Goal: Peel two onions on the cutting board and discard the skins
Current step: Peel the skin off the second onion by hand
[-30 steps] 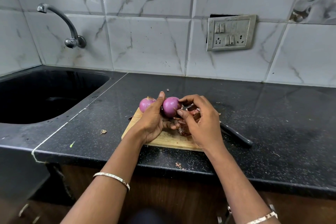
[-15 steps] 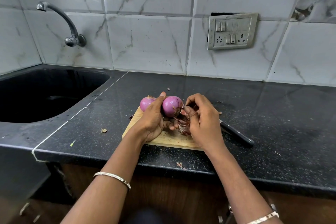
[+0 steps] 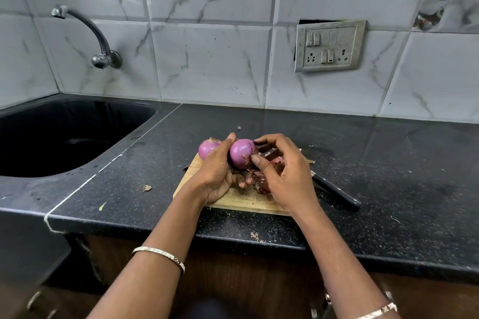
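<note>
Left hand (image 3: pixel 220 171): grips the held onion (image 3: pixel 242 153) from the left, with the thumb upright between the 2 onions and the fingers curled beneath.
Right hand (image 3: pixel 287 176): curled on the held onion's right side, forefinger on top and thumb tip on a brown shred low on its near face.
Held onion: purple and mostly bare, lifted just above the middle of the cutting board (image 3: pixel 241 199).
Second onion (image 3: pixel 207 149): purple, at the board's far left corner, just behind the left thumb.
Cutting board: pale wood, near the counter's front edge. Its left edge shows, while its right edge is hidden by the right hand.
Skins (image 3: pixel 261 181): a loose brown-red heap on the board under and between the hands.
Knife (image 3: pixel 337 193): black handle lying on the counter (image 3: pixel 388 163), pointing near-right from beneath the right hand. The blade is hidden.
Scraps: 1 dry bit (image 3: pixel 147 187) left of the board, 1 (image 3: pixel 255 235) at the front edge.
Room: a broad stretch of dark counter lies right of the knife, and another runs between the board and the wall.
Sink (image 3: pixel 64 134): black basin at the left, with its rim well apart from the board.
Tap (image 3: pixel 88 33): fixed to the wall above the sink.
Socket plate (image 3: pixel 330 45): on the tiles at the far right.
</note>
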A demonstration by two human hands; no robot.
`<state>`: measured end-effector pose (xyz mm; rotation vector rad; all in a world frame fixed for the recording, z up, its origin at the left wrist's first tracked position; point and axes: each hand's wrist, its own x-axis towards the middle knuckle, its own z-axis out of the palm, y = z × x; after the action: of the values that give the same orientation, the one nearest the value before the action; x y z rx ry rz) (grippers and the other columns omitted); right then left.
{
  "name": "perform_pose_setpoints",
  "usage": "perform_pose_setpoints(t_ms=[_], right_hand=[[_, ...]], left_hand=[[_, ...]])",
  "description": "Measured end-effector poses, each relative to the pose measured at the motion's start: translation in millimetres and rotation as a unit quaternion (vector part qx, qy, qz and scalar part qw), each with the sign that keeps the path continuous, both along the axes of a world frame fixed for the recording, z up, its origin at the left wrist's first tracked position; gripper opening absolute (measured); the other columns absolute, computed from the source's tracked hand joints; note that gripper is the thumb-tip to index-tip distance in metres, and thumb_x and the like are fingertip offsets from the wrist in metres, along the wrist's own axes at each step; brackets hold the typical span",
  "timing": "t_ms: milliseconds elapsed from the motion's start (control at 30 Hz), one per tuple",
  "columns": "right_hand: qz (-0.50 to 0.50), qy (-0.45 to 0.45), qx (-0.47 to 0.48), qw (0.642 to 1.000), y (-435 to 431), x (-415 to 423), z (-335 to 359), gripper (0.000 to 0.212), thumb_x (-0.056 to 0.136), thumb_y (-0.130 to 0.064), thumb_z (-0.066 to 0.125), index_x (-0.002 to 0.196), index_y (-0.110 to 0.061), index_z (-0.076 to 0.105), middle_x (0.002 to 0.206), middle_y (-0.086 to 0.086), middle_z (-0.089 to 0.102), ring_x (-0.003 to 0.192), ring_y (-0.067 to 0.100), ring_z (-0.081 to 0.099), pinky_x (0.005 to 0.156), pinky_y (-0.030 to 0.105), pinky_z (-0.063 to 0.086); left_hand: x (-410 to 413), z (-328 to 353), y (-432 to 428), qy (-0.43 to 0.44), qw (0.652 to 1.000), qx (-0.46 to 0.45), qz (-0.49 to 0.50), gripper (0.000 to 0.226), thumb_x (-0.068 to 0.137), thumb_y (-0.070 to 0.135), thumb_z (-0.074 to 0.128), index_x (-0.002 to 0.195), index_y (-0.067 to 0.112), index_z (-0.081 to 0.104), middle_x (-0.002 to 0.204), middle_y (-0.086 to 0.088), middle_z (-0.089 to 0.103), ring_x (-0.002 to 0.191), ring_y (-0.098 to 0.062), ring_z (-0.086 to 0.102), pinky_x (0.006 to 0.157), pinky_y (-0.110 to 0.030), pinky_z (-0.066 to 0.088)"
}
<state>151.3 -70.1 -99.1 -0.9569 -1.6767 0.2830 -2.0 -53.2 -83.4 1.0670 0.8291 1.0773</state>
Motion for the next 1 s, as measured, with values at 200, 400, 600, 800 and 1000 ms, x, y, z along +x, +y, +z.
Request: perform_pose_setpoints(t_ms=[200,400,600,800,1000], right_hand=[[0.005,0.0,0.003,1.0,0.3,-0.4,0.6,0.016,0.087,-0.014,0.078,0.094,-0.02,0.065,0.096,-0.007,0.063,0.087,0.011,0.062,0.076,0.017,0.045],[0.001,-0.003,0.002,1.0,2.7,0.4,-2.1,0.012,0.088,-0.013,0.077,0.09,-0.018,0.066,0.093,-0.007,0.061,0.085,0.011,0.06,0.075,0.023,0.047],[-0.031,0.012,-0.008,0.999,5.4,2.0,-5.6,0.008,0.093,-0.016,0.071,0.096,-0.02,0.065,0.092,-0.01,0.068,0.086,0.01,0.064,0.078,0.037,0.054],[-0.048,-0.015,-0.004,0.999,-0.5,0.6,-3.0,0.032,0.086,-0.024,0.08,0.115,-0.024,0.068,0.103,-0.011,0.069,0.094,0.005,0.066,0.084,0.029,0.056],[-0.081,-0.013,0.029,0.996,-3.2,-0.2,-0.8,0.031,0.082,-0.036,0.083,0.108,-0.024,0.071,0.096,-0.011,0.067,0.089,0.006,0.065,0.076,0.027,0.054]], left_hand=[[-0.1,-1.2,1.4,0.002,1.0,-0.011,0.004,0.06,0.106,0.051,0.033,0.093,0.001,0.063,0.061,-0.009,0.062,0.041,-0.016,0.052,0.033,-0.018,0.035],[-0.8,-3.0,3.4,-0.002,1.0,-0.009,0.003,0.063,0.106,0.055,0.035,0.097,0.001,0.065,0.064,-0.01,0.062,0.044,-0.017,0.053,0.034,-0.02,0.037],[-2.1,-3.0,3.4,-0.019,0.999,0.017,-0.024,0.068,0.102,0.063,0.034,0.112,0.004,0.066,0.073,-0.01,0.065,0.048,-0.016,0.056,0.039,-0.02,0.045],[-1.1,-1.8,1.7,-0.013,0.998,0.045,-0.043,0.058,0.103,0.054,0.043,0.093,0.012,0.081,0.083,-0.014,0.067,0.051,-0.017,0.058,0.045,-0.022,0.046],[0.6,-4.4,4.5,0.039,0.995,0.063,-0.069,0.075,0.101,0.061,0.039,0.113,-0.006,0.07,0.097,-0.027,0.061,0.051,-0.019,0.058,0.038,-0.021,0.046]])
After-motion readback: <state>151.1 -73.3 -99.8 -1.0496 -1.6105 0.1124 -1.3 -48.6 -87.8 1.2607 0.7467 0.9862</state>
